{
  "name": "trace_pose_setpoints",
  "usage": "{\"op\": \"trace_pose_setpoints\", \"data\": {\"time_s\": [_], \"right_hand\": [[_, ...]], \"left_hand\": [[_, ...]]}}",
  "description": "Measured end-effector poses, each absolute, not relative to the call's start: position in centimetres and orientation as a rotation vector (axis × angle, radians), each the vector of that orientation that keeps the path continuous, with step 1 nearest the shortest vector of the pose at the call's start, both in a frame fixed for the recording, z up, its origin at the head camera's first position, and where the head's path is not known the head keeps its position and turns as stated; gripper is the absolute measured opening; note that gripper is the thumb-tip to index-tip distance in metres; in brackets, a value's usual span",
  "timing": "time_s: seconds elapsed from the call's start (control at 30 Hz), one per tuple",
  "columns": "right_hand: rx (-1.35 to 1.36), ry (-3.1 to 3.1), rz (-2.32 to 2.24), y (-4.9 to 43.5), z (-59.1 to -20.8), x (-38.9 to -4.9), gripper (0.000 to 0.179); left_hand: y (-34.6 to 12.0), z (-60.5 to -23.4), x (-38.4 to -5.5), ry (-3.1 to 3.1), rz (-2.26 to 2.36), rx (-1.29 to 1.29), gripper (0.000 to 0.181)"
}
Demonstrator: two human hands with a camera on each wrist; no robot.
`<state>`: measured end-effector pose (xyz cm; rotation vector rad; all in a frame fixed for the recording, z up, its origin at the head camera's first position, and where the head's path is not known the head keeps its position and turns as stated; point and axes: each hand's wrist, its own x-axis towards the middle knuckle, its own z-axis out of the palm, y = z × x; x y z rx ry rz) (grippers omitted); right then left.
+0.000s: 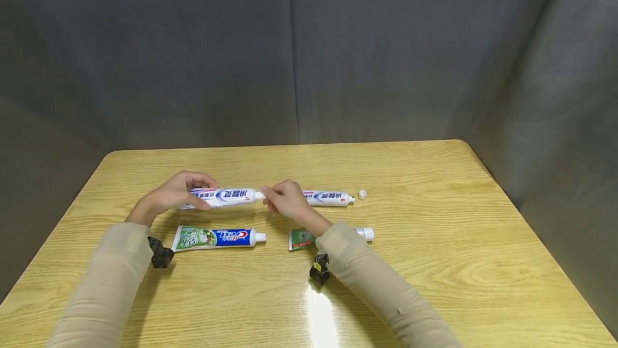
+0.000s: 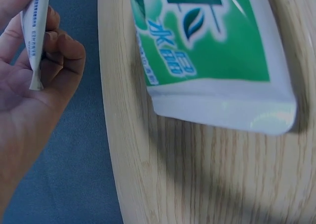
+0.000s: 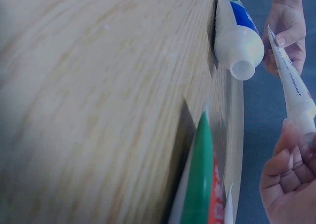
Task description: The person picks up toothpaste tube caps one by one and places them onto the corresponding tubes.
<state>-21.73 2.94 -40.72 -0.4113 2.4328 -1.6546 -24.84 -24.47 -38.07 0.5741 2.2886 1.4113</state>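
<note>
My left hand [image 1: 175, 193] grips a white and purple toothpaste tube [image 1: 234, 196] near its flat end, thumb in front. The tube lies sideways, its capped end to the right. My right hand [image 1: 288, 200] pinches the white cap [image 1: 259, 195] of that tube. In the left wrist view the tube's crimped end [image 2: 36, 81] shows against the palm. The right wrist view has the tube [image 3: 292, 83] stretched between both hands, the right fingertips at the cap. Behind the right hand lies a similar tube [image 1: 330, 198], partly hidden, its nozzle bare; a loose white cap [image 1: 362, 194] sits beside it.
A blue and green Crest toothpaste tube [image 1: 217, 237] lies in front of the held tube, its cap on. Under my right forearm, a green tube [image 1: 301, 239] with a white cap [image 1: 368, 234] is partly covered. The wooden table [image 1: 458, 283] meets a grey curtain [image 1: 386, 58] at the back.
</note>
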Motion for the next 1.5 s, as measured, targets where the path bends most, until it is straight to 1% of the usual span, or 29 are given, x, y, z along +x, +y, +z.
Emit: {"op": "trace_pose_setpoints", "data": {"time_s": [0.17,0.27,0.5,0.8,1.03,1.17,1.33,1.5], "right_hand": [[-0.412,2.429,-1.644,3.01,-40.73,-21.78,0.046],[-0.426,2.414,-1.644,3.08,-40.80,-21.75,0.044],[-0.469,2.371,-1.769,3.34,-41.04,-21.83,0.018],[-0.539,2.412,-1.811,3.37,-40.24,-21.43,0.018],[-0.493,2.441,-1.734,3.32,-40.51,-21.80,0.015],[-0.495,2.415,-1.724,3.34,-40.54,-21.78,0.021],[-0.532,2.485,-1.678,3.35,-40.67,-21.67,0.039],[-0.517,2.505,-1.669,3.30,-40.96,-21.70,0.046]], "left_hand": [[-24.47,-38.11,-24.98,2.295,1.395,0.573,0.045],[-24.59,-38.19,-25.02,2.298,1.384,0.573,0.044],[-24.88,-38.39,-25.12,2.295,1.382,0.563,0.042],[-24.71,-38.02,-24.91,2.294,1.391,0.538,0.045],[-24.70,-38.19,-25.03,2.329,1.373,0.561,0.042],[-24.61,-38.04,-25.03,2.330,1.378,0.562,0.042],[-24.36,-37.93,-25.05,2.324,1.374,0.564,0.044],[-24.30,-38.01,-25.14,2.314,1.374,0.568,0.043]]}}
